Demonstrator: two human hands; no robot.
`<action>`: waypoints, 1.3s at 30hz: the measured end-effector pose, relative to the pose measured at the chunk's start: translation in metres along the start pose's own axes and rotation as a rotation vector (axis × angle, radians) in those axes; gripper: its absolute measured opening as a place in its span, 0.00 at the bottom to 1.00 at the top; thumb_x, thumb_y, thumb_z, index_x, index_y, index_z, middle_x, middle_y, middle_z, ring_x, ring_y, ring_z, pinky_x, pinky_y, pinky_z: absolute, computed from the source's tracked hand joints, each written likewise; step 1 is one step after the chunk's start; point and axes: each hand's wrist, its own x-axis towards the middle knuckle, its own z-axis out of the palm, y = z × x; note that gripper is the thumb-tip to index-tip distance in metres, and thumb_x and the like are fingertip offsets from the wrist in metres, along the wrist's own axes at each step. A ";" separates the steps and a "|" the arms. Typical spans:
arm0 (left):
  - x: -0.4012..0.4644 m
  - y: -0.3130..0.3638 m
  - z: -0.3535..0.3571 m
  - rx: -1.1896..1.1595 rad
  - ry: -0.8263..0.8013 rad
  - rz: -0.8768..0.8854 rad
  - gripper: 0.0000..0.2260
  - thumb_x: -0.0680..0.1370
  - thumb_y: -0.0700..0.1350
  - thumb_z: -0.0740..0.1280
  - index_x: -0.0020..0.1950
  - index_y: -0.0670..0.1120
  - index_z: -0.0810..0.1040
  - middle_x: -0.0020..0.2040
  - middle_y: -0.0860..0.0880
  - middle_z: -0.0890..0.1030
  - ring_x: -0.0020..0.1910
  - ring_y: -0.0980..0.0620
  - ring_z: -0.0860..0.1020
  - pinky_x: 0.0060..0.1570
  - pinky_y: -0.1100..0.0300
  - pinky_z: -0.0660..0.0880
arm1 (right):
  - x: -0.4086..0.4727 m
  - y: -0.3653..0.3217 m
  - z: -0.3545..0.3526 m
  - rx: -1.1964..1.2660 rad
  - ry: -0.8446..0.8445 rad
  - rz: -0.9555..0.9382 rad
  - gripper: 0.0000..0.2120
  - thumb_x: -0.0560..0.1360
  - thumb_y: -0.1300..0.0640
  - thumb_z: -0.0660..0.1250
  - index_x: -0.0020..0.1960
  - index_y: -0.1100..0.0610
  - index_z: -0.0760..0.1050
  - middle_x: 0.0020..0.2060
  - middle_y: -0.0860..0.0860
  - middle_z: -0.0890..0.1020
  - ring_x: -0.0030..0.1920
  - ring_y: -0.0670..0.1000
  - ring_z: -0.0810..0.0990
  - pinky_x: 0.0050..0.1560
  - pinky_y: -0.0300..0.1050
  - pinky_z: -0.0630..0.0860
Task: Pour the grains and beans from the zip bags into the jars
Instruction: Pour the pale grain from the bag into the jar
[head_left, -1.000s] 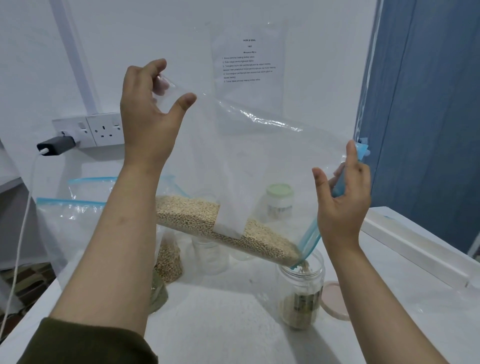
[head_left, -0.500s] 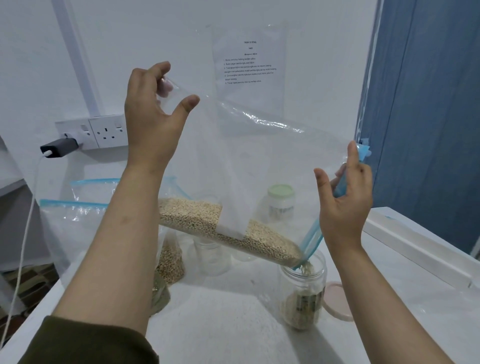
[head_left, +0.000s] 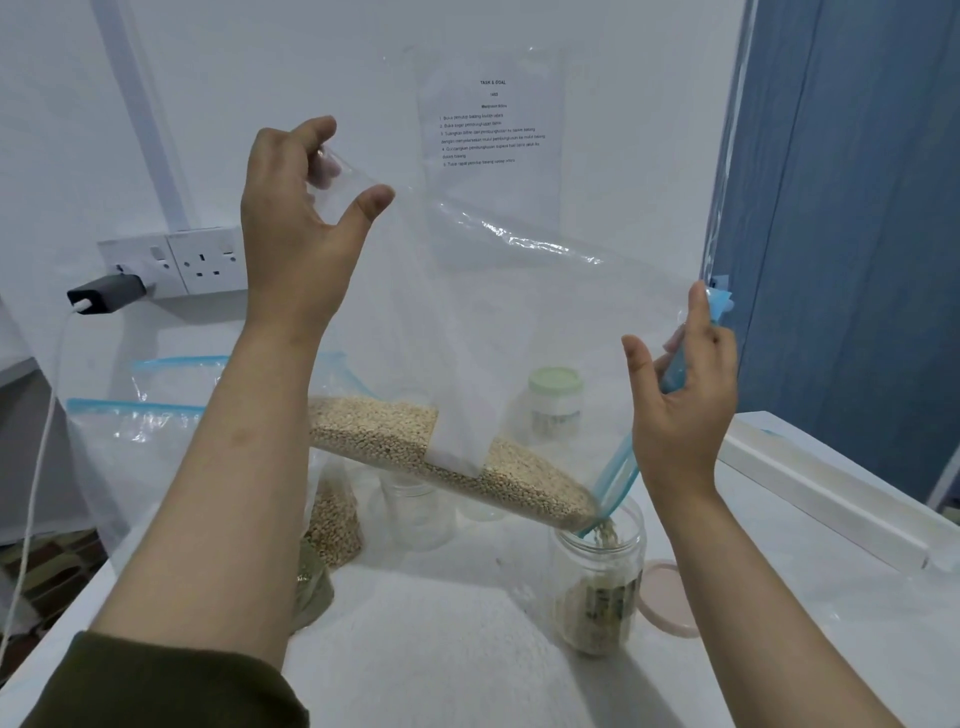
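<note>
A large clear zip bag (head_left: 519, 322) with a blue zip strip hangs tilted above the table. My left hand (head_left: 298, 228) pinches its raised bottom corner. My right hand (head_left: 680, 395) grips the blue zip edge lower at the right. Pale grains (head_left: 447, 457) lie along the bag's low side and stream from the open corner into an open clear jar (head_left: 597, 587), partly filled with grains. Its pink lid (head_left: 667, 608) lies flat beside it on the right.
Two more zip bags (head_left: 130, 447) with grains stand at the left behind my left arm. Empty clear jars (head_left: 415, 514) and a green-lidded jar (head_left: 555, 400) stand further back. A white rail (head_left: 821, 493) lies at the table's right. A charger (head_left: 104, 293) is plugged into the wall socket.
The grains have slid further down toward the bag's open corner and now stream into the jar. Both hands keep nearly the same hold and place.
</note>
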 end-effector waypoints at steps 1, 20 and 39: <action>0.000 0.000 0.000 -0.001 0.001 0.000 0.25 0.74 0.51 0.73 0.68 0.41 0.74 0.50 0.55 0.69 0.50 0.57 0.72 0.52 0.72 0.68 | 0.000 0.000 0.000 -0.002 0.001 0.002 0.30 0.80 0.54 0.68 0.77 0.63 0.64 0.47 0.51 0.68 0.45 0.53 0.72 0.50 0.49 0.76; -0.002 0.002 -0.002 0.005 -0.001 -0.002 0.25 0.75 0.51 0.73 0.68 0.42 0.73 0.51 0.53 0.69 0.51 0.57 0.72 0.53 0.71 0.68 | -0.002 0.000 -0.002 -0.004 0.009 0.026 0.30 0.80 0.52 0.68 0.77 0.61 0.63 0.48 0.50 0.68 0.48 0.40 0.69 0.51 0.54 0.78; -0.003 0.006 0.001 0.011 0.001 0.000 0.25 0.75 0.52 0.73 0.68 0.42 0.73 0.52 0.51 0.70 0.51 0.56 0.72 0.54 0.68 0.70 | -0.005 0.002 -0.004 -0.017 0.012 0.056 0.31 0.80 0.50 0.68 0.78 0.60 0.63 0.48 0.50 0.68 0.49 0.43 0.70 0.53 0.55 0.79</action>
